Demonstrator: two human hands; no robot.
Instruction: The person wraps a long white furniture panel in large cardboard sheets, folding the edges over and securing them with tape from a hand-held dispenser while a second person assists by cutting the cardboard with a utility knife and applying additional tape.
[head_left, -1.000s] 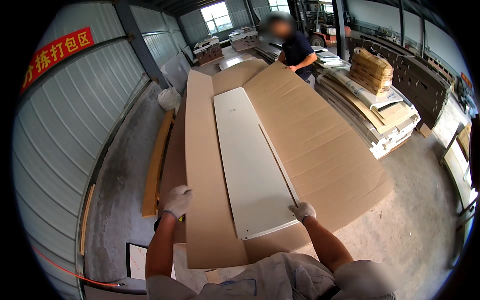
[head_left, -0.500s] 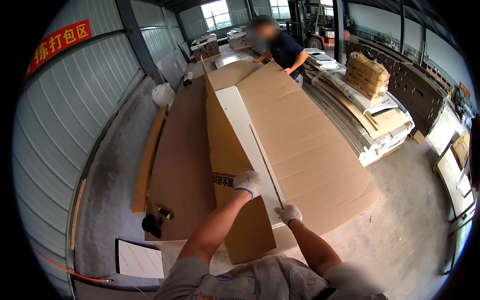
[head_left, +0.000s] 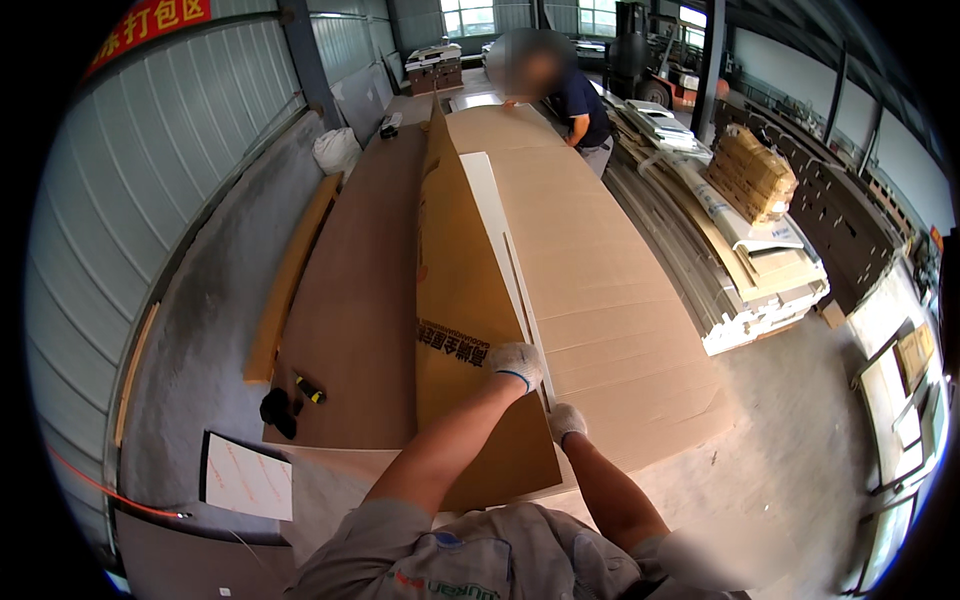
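A large brown cardboard sheet (head_left: 620,290) is spread over the work table, with a long white panel (head_left: 482,180) on it. The sheet's left side stands up as a printed flap (head_left: 462,290), leaning over the panel and covering much of it. My left hand (head_left: 517,365), in a white knit glove, is closed over the flap's upper edge. Just to the right and nearer me, my gloved right hand (head_left: 567,422) is closed at the near end of the panel and sheet. What its fingers hold is hidden.
A co-worker in a dark shirt (head_left: 585,110) leans over the far end. On the brown tabletop (head_left: 345,290) at left lie a yellow-black cutter (head_left: 310,389) and a black object (head_left: 279,412). Stacked panels (head_left: 740,270) with a wrapped parcel (head_left: 752,175) stand to the right.
The printed flap has tilted further right over the white panel, my left hand moving with it. At the far end the sheet lies flatter and the co-worker bends lower. My view has shifted slightly.
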